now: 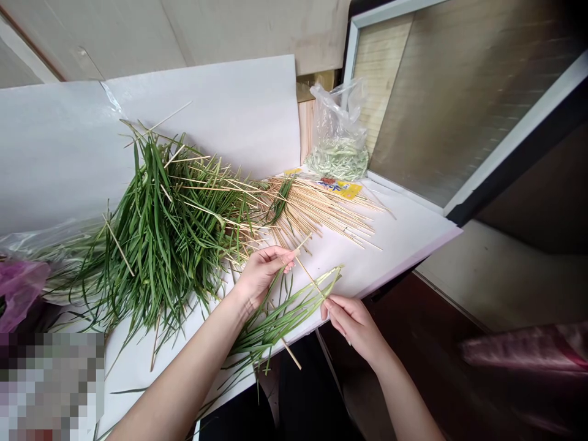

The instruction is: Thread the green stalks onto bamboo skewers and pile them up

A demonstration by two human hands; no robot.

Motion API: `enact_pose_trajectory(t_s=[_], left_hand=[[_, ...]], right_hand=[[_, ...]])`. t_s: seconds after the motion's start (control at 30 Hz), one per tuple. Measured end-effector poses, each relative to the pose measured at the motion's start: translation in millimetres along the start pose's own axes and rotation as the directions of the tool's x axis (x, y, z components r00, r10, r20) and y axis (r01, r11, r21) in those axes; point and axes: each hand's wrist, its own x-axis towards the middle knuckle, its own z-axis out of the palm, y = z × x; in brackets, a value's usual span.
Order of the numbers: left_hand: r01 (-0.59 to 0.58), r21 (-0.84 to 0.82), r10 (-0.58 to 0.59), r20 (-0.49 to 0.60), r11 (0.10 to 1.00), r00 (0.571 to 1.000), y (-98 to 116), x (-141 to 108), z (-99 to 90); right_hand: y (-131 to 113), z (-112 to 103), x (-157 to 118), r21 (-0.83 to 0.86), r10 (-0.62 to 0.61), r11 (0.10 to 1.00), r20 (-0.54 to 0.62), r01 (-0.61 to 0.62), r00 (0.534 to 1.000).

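Observation:
A thin bamboo skewer slants between my two hands. My left hand is closed, pinching its upper part between thumb and fingers; a small pale patch shows at the fingertips. With thumb and forefinger, my right hand grips the skewer lower down, where the pale stem ends of some garlic chives cross it. Whether the skewer pierces a stem there, I cannot tell. These chives lie beneath both hands along the table's front edge. Another skewer sticks out from under them.
Left of my hands rises a large pile of garlic chives with skewers among them. Loose bamboo skewers fan out behind my hands. At the back stand a clear bag of pale green pieces and a framed glass panel. Purple plastic lies far left.

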Motion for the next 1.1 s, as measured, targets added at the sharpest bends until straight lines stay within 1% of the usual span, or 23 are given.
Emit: enact_pose_trajectory(t_s=[0.13,0.33,0.4,0.47,0.53,0.6,0.67,0.73,0.8,0.87,0.93,1.0,1.07,1.1], left_hand=[[0.036,-0.001,-0.036,0.025,0.999,0.999,-1,-3,2.7],[0.101,0.153,-0.119,0.114,0.983,0.986,-16,-10,9.2],[0.093,0.187,-0.115,0.109,0.978,0.987,-20,-12,10.0],[0.058,0.236,-0.087,0.113,0.970,0.990,-18,-13,8.1],[0.022,0.310,-0.068,0.138,0.950,0.988,-10,-14,1.9],[-0.006,0.393,-0.056,0.144,0.920,0.988,4,-15,-9.1],[-0.028,0.463,-0.029,0.114,0.886,0.993,18,-16,-24.1],[-0.057,0.521,0.024,0.069,0.852,0.997,29,-17,-40.4],[-0.089,0.592,0.080,0.041,0.801,0.996,36,-19,-55.4],[-0.117,0.678,0.121,0.042,0.726,0.992,39,-25,-66.7],[-0.128,0.755,0.128,0.058,0.644,0.990,42,-36,-73.7],[-0.125,0.812,0.121,0.068,0.570,0.990,46,-52,-76.5],[-0.120,0.850,0.129,0.062,0.513,0.990,51,-72,-76.7],[-0.118,0.859,0.143,0.052,0.499,0.988,53,-83,-76.6]], right_hand=[[-1,0,0,0.000,0.005,1.000,0.001,-0.005,1.000],[-1,0,0,-0.001,0.005,1.000,-0.011,-0.005,1.000],[-1,1,0,-0.001,0.006,1.000,-0.012,-0.006,1.000],[-1,1,0,-0.002,0.007,1.000,-0.013,-0.007,1.000],[-1,1,0,-0.001,0.013,1.000,-0.016,-0.013,1.000],[-1,0,0,0.007,0.027,1.000,-0.010,-0.027,1.000],[-1,-3,-1,0.015,0.047,0.999,0.020,-0.047,0.999],[-1,-6,-2,0.020,0.064,0.998,0.061,-0.065,0.996],[-1,-9,-2,0.027,0.071,0.997,0.084,-0.074,0.994],[-1,-9,-3,0.040,0.068,0.997,0.089,-0.072,0.994],[0,-9,-4,0.061,0.060,0.996,0.081,-0.065,0.995],[-1,-8,-5,0.095,0.050,0.994,0.059,-0.055,0.997],[-2,-8,-6,0.137,0.035,0.990,0.017,-0.037,0.999],[-3,-9,-7,0.155,0.026,0.988,-0.006,-0.024,1.000]])
